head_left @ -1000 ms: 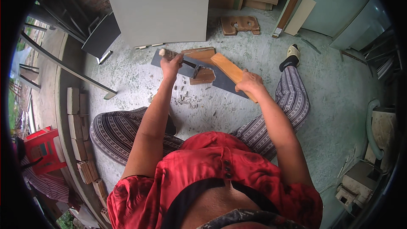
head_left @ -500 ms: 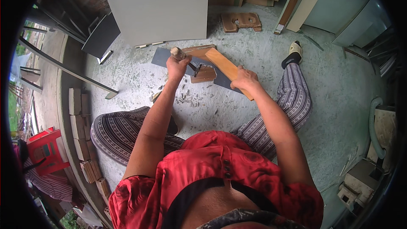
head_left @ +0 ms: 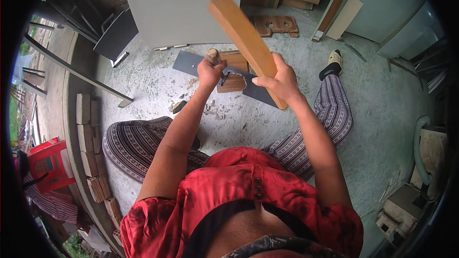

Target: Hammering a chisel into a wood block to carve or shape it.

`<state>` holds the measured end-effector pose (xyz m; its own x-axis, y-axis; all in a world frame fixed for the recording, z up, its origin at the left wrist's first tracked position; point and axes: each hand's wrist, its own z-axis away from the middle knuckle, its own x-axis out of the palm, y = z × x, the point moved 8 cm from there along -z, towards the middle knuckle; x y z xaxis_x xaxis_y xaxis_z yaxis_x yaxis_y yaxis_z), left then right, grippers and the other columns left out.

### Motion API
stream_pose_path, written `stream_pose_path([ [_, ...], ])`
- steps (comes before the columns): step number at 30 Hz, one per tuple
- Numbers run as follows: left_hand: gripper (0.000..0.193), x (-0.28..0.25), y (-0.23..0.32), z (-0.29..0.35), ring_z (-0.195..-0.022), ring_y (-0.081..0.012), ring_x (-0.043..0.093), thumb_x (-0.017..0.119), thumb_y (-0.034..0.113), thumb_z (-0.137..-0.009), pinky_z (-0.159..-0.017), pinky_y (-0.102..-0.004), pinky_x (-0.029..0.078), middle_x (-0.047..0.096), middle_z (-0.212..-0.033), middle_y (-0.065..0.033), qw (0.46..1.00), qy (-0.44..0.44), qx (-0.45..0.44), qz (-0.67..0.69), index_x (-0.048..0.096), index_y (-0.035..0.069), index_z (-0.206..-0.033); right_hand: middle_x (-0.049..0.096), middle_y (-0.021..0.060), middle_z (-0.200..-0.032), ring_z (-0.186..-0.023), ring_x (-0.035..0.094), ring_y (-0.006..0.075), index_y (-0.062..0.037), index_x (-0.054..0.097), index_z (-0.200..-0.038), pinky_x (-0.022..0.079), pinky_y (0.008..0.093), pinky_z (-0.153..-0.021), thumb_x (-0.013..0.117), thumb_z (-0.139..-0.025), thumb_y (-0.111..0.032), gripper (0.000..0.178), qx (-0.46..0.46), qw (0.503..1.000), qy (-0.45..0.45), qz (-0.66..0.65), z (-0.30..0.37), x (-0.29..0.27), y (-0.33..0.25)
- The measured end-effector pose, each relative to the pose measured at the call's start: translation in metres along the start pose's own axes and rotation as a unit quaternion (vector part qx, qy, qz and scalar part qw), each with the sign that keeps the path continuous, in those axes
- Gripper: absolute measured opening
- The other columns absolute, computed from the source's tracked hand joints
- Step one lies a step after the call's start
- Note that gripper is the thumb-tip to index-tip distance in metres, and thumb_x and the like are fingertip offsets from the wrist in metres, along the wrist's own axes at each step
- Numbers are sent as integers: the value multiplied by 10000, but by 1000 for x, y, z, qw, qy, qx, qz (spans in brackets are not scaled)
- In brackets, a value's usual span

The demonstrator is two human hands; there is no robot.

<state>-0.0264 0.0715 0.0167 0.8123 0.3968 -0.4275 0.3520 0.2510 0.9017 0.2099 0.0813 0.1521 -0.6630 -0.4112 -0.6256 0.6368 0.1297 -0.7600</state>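
Note:
My left hand [head_left: 208, 73] is closed around the wooden handle of a chisel [head_left: 213, 56], held nearly upright. Its metal end reaches a ragged-edged cutout in a long dark grey slab [head_left: 185, 63]. Beneath the slab lies a brown wooden board [head_left: 231, 84], visible through the cutout and along the far side. My right hand [head_left: 282, 82] grips a thick, light wooden bar [head_left: 241, 28] near its lower end. The bar slants up to the left, its far end raised well above the slab and apart from the chisel.
Broken chips [head_left: 216, 112] lie scattered on the concrete floor between my legs. A large pale panel [head_left: 186, 9] stands beyond the slab, near a brown wooden piece with holes [head_left: 276, 26]. Blocks [head_left: 85, 136] line the left edge; a machine with a hose [head_left: 406, 205] sits at right.
The wooden bar has swung up and away from the slab in my right hand. My left hand still holds the chisel at the cutout. The whole view has shifted slightly.

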Motion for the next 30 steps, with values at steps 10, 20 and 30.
stream_pose_path([
  [10,330,12,12,0,-827,-259,680,779,182,-660,-772,-357,509,702,-867,-128,998,-13,53,-6,653,30,-924,635,203,-862,-801,643,370,-8,437,-1055,503,415,-744,720,-630,-278,577,-55,994,-29,90,6,16,3],
  [20,288,8,16,1,-807,-229,681,768,203,-690,-760,-337,507,703,-842,-119,999,-2,37,-23,661,32,-895,616,159,-908,-833,615,256,-11,425,-1095,481,353,-762,739,-620,-228,609,-170,974,59,-139,28,-7,-35],
  [30,233,0,-26,-15,-720,-177,658,750,145,-705,-717,-322,510,691,-784,-81,1000,-6,15,18,637,2,-850,637,208,-901,-876,631,340,-13,490,-991,479,397,-796,727,-565,-331,582,-36,995,-1,-97,10,13,8],
])
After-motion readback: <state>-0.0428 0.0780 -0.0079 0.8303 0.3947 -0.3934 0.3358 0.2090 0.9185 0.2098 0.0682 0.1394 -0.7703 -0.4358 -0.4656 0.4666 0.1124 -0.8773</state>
